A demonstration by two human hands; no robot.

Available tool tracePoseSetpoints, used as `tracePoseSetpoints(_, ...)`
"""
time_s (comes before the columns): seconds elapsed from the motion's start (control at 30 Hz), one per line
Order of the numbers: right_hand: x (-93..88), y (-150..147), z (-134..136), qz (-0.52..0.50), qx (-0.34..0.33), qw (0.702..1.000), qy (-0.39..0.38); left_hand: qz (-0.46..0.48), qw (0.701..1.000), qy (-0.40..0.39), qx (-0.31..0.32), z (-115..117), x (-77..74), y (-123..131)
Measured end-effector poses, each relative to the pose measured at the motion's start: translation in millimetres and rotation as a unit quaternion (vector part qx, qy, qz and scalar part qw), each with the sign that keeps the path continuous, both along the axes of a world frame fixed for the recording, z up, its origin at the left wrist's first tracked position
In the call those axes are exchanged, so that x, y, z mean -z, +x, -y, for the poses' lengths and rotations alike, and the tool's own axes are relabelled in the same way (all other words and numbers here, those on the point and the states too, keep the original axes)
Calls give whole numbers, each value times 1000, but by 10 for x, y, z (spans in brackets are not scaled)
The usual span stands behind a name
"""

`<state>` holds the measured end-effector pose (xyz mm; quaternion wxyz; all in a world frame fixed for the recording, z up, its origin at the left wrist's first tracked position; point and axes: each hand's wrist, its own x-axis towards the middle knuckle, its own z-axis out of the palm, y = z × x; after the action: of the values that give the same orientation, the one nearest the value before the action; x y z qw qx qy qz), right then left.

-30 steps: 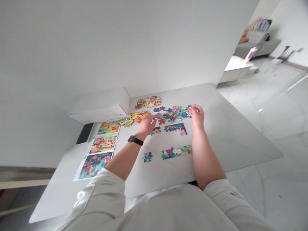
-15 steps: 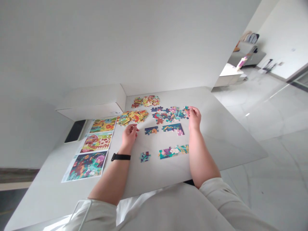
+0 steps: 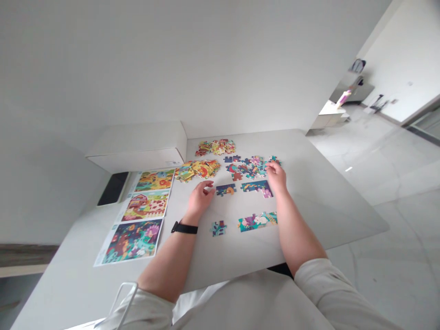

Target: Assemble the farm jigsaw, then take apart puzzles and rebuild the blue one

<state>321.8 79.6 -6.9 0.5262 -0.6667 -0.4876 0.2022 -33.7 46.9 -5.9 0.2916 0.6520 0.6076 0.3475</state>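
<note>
The left hand (image 3: pixel 200 200) is near the small puzzle bit (image 3: pixel 226 189) on the table (image 3: pixel 319 220); its fingers (image 3: pixel 208 187) curl a little and pinch nothing; the right hand (image 3: pixel 277 178) is at the loose puzzle pieces (image 3: pixel 250 168); its fingers (image 3: pixel 271 167) bend down, maybe pinching, I cannot tell; the long puzzle strip (image 3: pixel 257 187) lies sideways just beside that hand.

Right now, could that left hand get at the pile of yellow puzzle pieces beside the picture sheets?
Probably yes: the left hand rests just below the pile of yellow puzzle pieces, and nothing appears to stand between them.
</note>
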Motion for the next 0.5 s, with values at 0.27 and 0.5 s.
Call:
tracePoseSetpoints(0.27,-58,-157,118,207,-82,971,-84,9,1000,-9,9,-11,-37,8)
tracePoseSetpoints(0.5,-24,-186,123,249,-127,952,-121,8,1000,-14,13,-4,-76,22)
